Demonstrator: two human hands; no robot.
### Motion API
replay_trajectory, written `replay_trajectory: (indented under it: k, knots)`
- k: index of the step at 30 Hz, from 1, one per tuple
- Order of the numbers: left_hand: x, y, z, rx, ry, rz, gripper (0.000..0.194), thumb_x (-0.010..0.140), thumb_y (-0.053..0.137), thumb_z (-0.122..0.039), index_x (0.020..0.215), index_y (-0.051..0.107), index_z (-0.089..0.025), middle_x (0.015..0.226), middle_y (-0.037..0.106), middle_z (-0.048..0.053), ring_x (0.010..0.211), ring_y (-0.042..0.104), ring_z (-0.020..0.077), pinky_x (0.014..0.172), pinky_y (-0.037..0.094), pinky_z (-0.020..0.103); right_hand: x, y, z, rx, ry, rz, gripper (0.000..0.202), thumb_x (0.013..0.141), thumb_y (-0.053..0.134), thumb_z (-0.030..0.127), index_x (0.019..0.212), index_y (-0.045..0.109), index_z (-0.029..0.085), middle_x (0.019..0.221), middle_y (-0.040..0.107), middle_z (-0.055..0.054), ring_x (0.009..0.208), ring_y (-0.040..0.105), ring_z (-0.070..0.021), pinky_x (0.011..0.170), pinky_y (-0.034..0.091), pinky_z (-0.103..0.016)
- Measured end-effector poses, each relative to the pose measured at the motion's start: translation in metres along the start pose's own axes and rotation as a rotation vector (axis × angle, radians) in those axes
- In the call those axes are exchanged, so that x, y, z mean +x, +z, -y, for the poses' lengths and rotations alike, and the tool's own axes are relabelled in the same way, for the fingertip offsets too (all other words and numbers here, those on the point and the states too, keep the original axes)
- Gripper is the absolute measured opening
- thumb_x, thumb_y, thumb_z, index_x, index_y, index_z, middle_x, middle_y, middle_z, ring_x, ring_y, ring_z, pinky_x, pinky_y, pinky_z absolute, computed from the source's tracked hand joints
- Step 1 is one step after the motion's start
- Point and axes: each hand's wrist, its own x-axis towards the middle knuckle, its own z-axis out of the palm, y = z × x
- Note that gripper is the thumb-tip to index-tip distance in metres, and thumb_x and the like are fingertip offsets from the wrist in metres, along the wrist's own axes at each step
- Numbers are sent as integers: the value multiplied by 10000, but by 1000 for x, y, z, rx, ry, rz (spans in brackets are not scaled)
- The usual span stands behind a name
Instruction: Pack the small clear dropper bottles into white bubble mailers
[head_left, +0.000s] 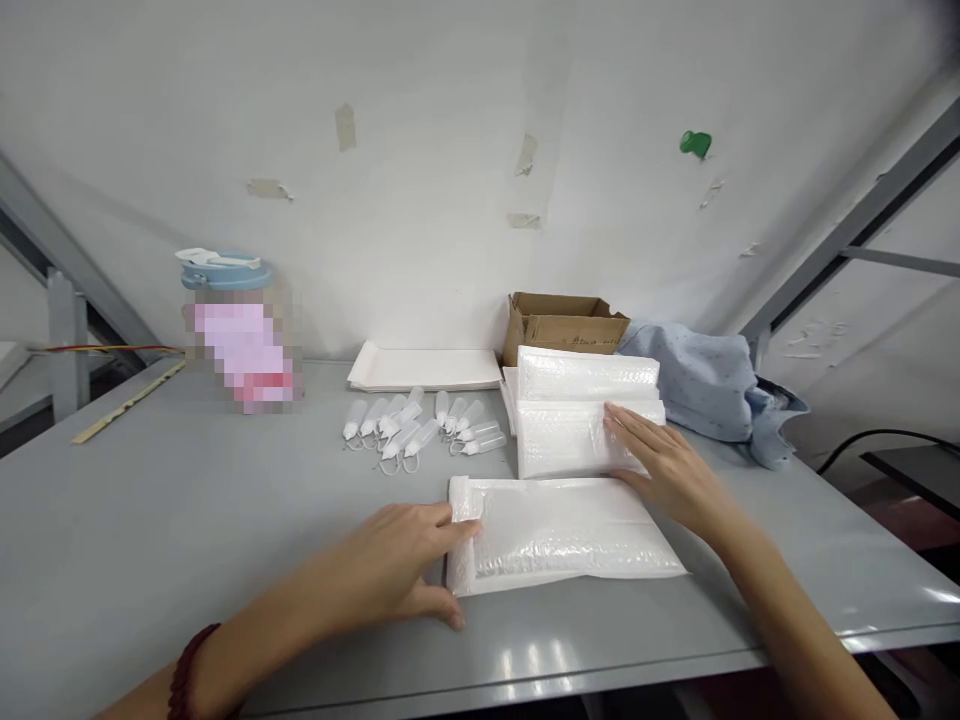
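A white bubble mailer point(562, 530) lies flat near the table's front edge, its folded flap on the left. My left hand point(409, 560) is at that flap, the index finger resting on top and the thumb apart, low beside the left edge. Behind it sits a pile of more bubble mailers point(562, 440), overlapping in steps. Across the front one's right part stretch the fingers of my right hand point(667, 465), with the thumb by its lower edge. Beyond my left hand lie several small clear squeeze bottles point(405, 425) with white tips, in two loose groups.
At the wall rest a flat white stack of mailers point(427, 368) and an open cardboard box point(566, 325). Light blue cloth point(686, 380) lies at the right. A blue-lidded container point(225, 272), partly blurred, stands back left near a yellowish strip point(127, 403) on the grey table point(187, 500).
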Motion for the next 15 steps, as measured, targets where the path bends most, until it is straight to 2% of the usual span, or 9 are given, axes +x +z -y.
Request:
replay_trajectory:
  k: [3,6,9,13,15]
  knots:
    - [-1,-3,-2,-4,-4,3,664,702,665,-536,1290,488,-283,1001,608,45,898,572,260,711,411,290,6,5,4,-87,-31,-1,632,904,400,238,1455,101,160,1458,312,-140,1315,343,-289,929,405,-481]
    - [-2,-6,-5,-2,-18,12,653,706,663,-531,1285,495,-279,981,611,43,873,576,256,686,411,284,15,6,7,-150,-56,-26,710,884,419,187,1458,5,135,1461,294,-161,1332,309,-292,966,351,-499]
    - [-3,-7,-7,-6,-23,12,648,706,668,-520,1283,496,-283,981,612,43,868,578,255,686,413,286,23,7,7,-181,-73,-91,727,867,440,165,1455,16,109,1444,319,-183,1330,313,-295,988,321,-490]
    - [-4,-6,-6,-23,-18,4,634,716,654,-525,1282,498,-286,1002,614,48,887,580,258,708,420,291,35,9,4,-198,-57,-219,654,866,420,98,1447,122,138,1402,409,-159,1305,365,-259,1006,304,-441]
    - [-4,-6,-5,-23,-16,0,632,715,653,-528,1279,502,-287,1019,617,53,903,583,261,720,423,291,42,12,3,-199,-47,-245,615,866,401,70,1433,179,153,1379,446,-148,1287,393,-248,1007,299,-426]
